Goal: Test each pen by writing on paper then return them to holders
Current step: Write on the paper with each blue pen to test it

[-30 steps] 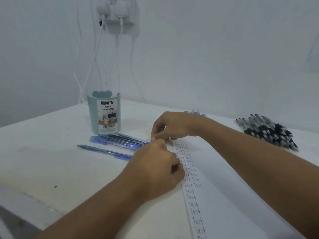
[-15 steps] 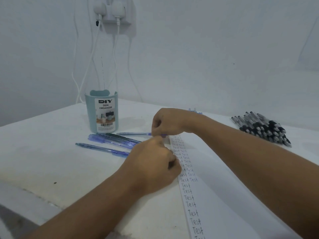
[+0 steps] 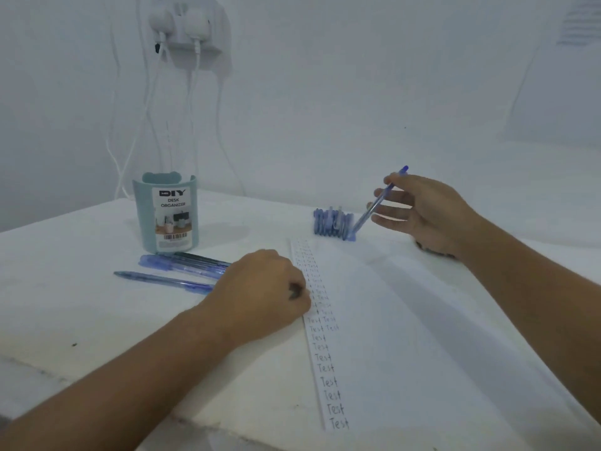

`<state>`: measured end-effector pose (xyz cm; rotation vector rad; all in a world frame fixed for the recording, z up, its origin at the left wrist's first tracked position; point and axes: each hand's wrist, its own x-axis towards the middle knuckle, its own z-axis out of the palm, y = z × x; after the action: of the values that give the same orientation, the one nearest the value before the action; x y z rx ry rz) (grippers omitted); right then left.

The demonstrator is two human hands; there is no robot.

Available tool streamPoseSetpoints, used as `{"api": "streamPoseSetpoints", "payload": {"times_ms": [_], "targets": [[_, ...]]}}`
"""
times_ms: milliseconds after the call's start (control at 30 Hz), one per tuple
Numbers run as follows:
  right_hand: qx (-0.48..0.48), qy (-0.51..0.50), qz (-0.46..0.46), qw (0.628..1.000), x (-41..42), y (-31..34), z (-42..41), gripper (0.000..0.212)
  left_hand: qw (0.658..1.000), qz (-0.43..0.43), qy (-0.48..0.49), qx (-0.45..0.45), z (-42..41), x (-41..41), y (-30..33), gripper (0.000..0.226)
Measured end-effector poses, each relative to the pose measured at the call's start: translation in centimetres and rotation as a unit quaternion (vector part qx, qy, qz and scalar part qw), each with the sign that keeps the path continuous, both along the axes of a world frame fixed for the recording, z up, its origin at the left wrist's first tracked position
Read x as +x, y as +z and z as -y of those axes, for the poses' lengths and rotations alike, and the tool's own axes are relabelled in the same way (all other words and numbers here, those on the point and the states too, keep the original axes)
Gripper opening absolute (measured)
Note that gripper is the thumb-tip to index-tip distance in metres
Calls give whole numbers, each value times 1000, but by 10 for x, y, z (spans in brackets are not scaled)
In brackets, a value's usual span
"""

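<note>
Translucent blue plastic pen (image 3: pixel 377 203), matt white paper (image 3: pixel 406 320), smooth teal plastic organizer (image 3: pixel 144 222) with glossy label.

White table (image 3: pixel 81 304). Holder (image 3: pixel 166 216) stands at 10 o'clock, loose pens (image 3: pixel 182 268) just in front of it. Paper (image 3: pixel 406 336) runs center to 5 o'clock. Blue pen bundle (image 3: pixel 331 222) at the paper's far end.

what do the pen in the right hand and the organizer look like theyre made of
Pen: likely clear blue plastic; light shows through its barrel.
Organizer: looks like matte teal plastic, smooth wall without gloss, with a printed paper label.
</note>
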<state>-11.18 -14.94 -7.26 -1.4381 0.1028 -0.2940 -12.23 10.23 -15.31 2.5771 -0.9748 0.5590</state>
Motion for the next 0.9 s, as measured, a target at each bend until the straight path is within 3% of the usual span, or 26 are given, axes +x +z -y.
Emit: {"api": "streamPoseSetpoints", "payload": {"times_ms": [167,367,533,700,767,833,900], "targets": [[40,-52,2,998,-20,-23,-2,18,999,3,6,35,10,4,16,20],[51,-56,-3,997,-26,-37,-19,29,999,30,17,18,19,7,10,18],[42,-75,8,996,-26,-37,-27,20,1000,16,-8,-10,15,10,1,14],[115,0,41,992,-35,-35,-31,31,999,-6,-32,-39,11,12,0,14],[41,13,26,999,-43,-35,-33,17,998,-9,-38,-43,11,12,0,8],[-67,5,-1,998,-52,-40,-36,23,998,-12,-41,-43,11,12,1,8],[-70,18,-11,997,-62,-47,-41,22,998,-13,-43,-43,11,14,0,9]]}}
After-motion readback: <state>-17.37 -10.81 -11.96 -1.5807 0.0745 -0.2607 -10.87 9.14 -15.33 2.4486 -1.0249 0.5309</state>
